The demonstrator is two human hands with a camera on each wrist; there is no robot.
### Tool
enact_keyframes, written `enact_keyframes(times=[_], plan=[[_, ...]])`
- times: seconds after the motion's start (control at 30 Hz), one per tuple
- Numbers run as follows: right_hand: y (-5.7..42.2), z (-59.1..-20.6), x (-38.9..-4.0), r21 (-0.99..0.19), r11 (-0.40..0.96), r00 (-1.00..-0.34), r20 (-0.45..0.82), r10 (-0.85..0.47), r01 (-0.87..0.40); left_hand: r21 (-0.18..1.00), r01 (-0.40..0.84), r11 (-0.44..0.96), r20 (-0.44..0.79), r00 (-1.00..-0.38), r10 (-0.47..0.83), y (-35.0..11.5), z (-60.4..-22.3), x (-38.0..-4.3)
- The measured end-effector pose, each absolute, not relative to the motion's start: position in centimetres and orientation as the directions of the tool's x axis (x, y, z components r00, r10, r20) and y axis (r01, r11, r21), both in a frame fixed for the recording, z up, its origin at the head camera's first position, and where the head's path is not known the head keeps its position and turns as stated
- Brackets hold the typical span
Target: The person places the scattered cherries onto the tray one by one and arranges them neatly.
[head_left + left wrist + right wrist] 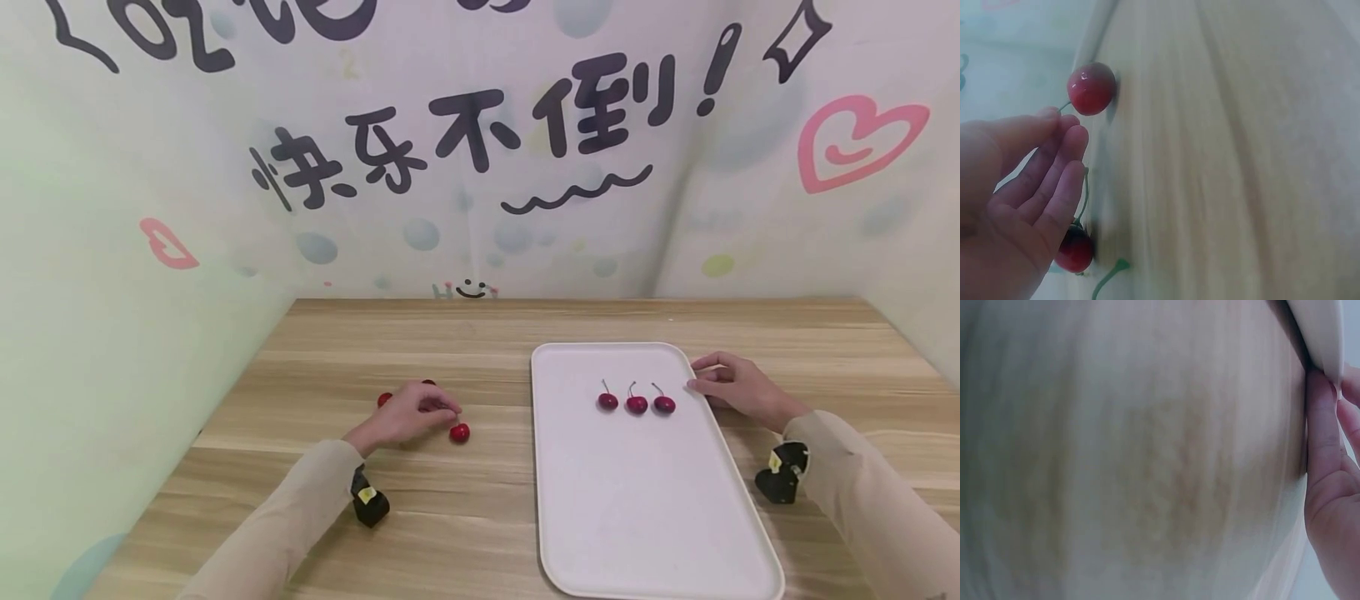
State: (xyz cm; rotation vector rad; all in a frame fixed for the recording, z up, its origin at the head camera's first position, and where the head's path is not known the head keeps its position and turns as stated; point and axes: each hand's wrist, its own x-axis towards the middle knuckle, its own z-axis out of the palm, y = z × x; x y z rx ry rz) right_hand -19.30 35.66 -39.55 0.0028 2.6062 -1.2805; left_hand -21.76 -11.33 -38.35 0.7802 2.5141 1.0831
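My left hand (411,412) pinches the stem of a red cherry (460,432) between thumb and fingertip, left of the tray. The left wrist view shows that cherry (1091,89) just beyond the fingertips. Behind the hand lie two more cherries, one at its left (385,399) and one mostly hidden (428,382). A white rectangular tray (637,500) bears three dark red cherries in a row, stems upward: a left one (608,402), a middle one (637,405) and a right one (664,405). My right hand (742,390) grips the tray's right rim, with fingers above and below it.
The tray lies on a wood-grain table (465,517). At the back hangs a white printed cloth (450,242) with dark lettering and pink hearts. A loose green stem end (1119,267) shows low in the left wrist view.
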Motion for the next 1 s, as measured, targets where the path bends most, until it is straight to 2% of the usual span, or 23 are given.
enact_keyframes(times=[0.4, 0.7, 1.0], plan=[[35.8, -39.7, -19.5, -0.77, 0.627, -0.971, -0.219, -0.091, 0.114, 0.789, 0.227, 0.571, -0.097, -0.871, 0.481, -10.5, -38.0, -21.5], [35.6, -39.7, -19.4, -0.781, 0.615, -0.973, -0.211, -0.096, 0.108, 0.816, 0.233, 0.53, -0.08, -0.861, 0.502, -10.4, -37.8, -21.4], [35.7, -39.6, -19.4, -0.769, 0.631, -0.972, -0.214, -0.097, 0.106, 0.756, 0.305, 0.579, -0.069, -0.843, 0.534, -9.1, -36.6, -21.8]])
